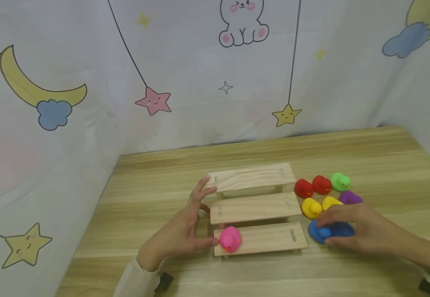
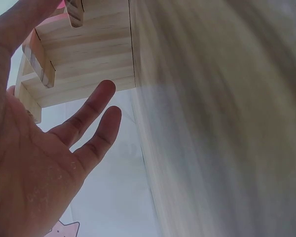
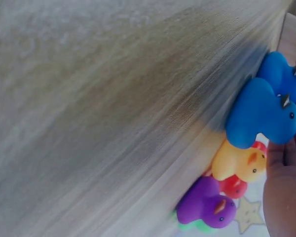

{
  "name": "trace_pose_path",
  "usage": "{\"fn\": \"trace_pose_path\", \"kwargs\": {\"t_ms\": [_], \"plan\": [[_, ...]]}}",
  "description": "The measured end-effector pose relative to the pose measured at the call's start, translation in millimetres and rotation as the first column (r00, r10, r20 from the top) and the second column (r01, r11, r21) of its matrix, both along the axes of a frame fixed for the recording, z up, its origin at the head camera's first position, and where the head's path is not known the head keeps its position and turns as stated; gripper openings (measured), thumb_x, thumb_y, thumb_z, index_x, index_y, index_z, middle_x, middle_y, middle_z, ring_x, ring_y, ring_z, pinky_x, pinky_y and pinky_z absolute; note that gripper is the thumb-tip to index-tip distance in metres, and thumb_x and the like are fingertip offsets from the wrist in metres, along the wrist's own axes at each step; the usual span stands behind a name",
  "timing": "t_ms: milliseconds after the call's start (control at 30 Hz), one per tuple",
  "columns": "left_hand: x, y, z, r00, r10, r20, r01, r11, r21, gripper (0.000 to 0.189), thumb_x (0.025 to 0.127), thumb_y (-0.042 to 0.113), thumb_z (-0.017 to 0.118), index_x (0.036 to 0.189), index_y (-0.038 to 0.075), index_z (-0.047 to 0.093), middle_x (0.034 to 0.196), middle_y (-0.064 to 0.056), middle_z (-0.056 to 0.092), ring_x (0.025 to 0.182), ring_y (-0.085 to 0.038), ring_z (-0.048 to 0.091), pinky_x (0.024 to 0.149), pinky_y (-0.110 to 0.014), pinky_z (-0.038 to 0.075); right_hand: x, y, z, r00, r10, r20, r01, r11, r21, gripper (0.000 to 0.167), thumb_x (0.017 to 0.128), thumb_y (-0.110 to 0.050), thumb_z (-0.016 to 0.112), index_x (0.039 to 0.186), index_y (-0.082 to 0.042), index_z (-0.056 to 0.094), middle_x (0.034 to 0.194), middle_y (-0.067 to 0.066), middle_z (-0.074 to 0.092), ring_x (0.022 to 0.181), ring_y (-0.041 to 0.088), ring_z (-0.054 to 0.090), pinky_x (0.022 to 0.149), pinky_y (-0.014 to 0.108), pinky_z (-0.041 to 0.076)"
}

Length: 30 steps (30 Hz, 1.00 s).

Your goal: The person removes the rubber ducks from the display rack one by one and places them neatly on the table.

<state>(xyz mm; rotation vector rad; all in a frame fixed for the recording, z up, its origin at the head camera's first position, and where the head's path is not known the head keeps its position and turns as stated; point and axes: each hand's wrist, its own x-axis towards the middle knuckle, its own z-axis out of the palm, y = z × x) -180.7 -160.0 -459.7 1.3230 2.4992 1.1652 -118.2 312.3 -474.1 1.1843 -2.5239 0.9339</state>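
Observation:
A pink rubber duck (image 1: 231, 237) sits at the left end of the lowest step of a three-step wooden rack (image 1: 255, 208). My left hand (image 1: 181, 229) is spread at the rack's left side, thumb tip beside the pink duck and upper fingers by the top step. In the left wrist view its palm faces the rack, holding nothing. To the right of the rack, my right hand (image 1: 365, 229) reaches over two blue rubber ducks. Its thumb and fingers pinch the one nearer the rack (image 1: 316, 231); the other blue duck (image 3: 251, 118) is under the palm.
Behind the right hand stand two yellow ducks (image 1: 312, 208), a purple duck (image 1: 350, 197), two red ducks (image 1: 304, 188) and a green duck (image 1: 341, 182). They are grouped close to the rack's right end. A printed curtain (image 1: 200, 123) hangs behind the wooden table (image 1: 155, 181).

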Motion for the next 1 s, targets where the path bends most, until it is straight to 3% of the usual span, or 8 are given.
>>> {"fn": "trace_pose_path", "kwargs": {"t_ms": [133, 267, 467, 567, 800, 1000], "plan": [[-0.3, 0.2, 0.0, 1.0, -0.001, -0.003, 0.001, 1.0, 0.003, 0.117, 0.084, 0.025, 0.093, 0.168, 0.014, 0.012, 0.182, -0.011, -0.007, 0.121, -0.022, 0.063, 0.106, -0.042, 0.057, 0.5, -1, 6.4, 0.999, -0.033, 0.001, 0.033, 0.999, 0.01, 0.056, 0.072, -0.016, 0.1, 0.12, -0.03, 0.076, 0.114, -0.016, 0.079, 0.104, -0.003, 0.069, 0.096, 0.002, 0.048], [0.2, 0.2, -0.7, 1.0, 0.001, -0.004, -0.001, 1.0, 0.001, 0.117, 0.084, 0.026, 0.093, 0.168, 0.014, 0.012, 0.182, -0.011, -0.007, 0.121, -0.022, 0.064, 0.106, -0.042, 0.057, 0.1, -6, 21.5, 0.995, -0.094, -0.015, 0.094, 0.996, 0.001, 0.057, 0.067, -0.016, 0.102, 0.117, -0.028, 0.077, 0.114, -0.015, 0.079, 0.106, -0.003, 0.069, 0.096, 0.003, 0.049], [1.6, 0.5, -1.5, 1.0, 0.019, 0.011, -0.019, 1.0, -0.018, 0.117, 0.085, 0.029, 0.092, 0.168, 0.017, 0.011, 0.183, -0.008, -0.007, 0.118, -0.022, 0.065, 0.103, -0.042, 0.058, 2.7, -20, 49.0, 0.982, -0.189, 0.023, 0.19, 0.981, -0.048, 0.059, 0.066, -0.013, 0.103, 0.116, -0.033, 0.077, 0.116, -0.019, 0.078, 0.102, -0.004, 0.069, 0.075, 0.014, 0.058], [2.0, 1.0, -1.3, 1.0, 0.023, 0.014, -0.022, 1.0, -0.022, 0.117, 0.085, 0.029, 0.092, 0.168, 0.017, 0.012, 0.183, -0.008, -0.007, 0.118, -0.023, 0.065, 0.102, -0.043, 0.058, 2.0, -28, 58.4, 0.984, -0.169, 0.047, 0.172, 0.981, -0.086, 0.06, 0.067, -0.009, 0.101, 0.117, -0.031, 0.076, 0.114, -0.018, 0.078, 0.096, -0.002, 0.068, 0.071, 0.016, 0.059], [2.4, 0.9, 1.4, 1.0, 0.02, 0.011, -0.02, 1.0, -0.018, 0.117, 0.084, 0.026, 0.093, 0.168, 0.016, 0.012, 0.183, -0.008, -0.006, 0.118, -0.024, 0.064, 0.102, -0.043, 0.057, -2.0, -58, 68.7, 0.989, -0.148, 0.029, 0.15, 0.981, -0.123, 0.057, 0.07, -0.009, 0.099, 0.117, -0.03, 0.077, 0.112, -0.018, 0.079, 0.097, -0.006, 0.067, 0.082, 0.008, 0.054], [2.0, 0.1, 2.3, 1.0, 0.018, 0.012, -0.017, 1.0, -0.02, 0.116, 0.085, 0.026, 0.092, 0.168, 0.016, 0.012, 0.182, -0.008, -0.006, 0.119, -0.024, 0.065, 0.103, -0.043, 0.058, -8.6, -94, 69.3, 0.994, 0.017, 0.107, 0.012, 0.965, -0.261, 0.05, 0.077, -0.005, 0.095, 0.12, -0.021, 0.075, 0.112, -0.006, 0.08, 0.1, 0.007, 0.07, 0.088, 0.02, 0.058]]}}
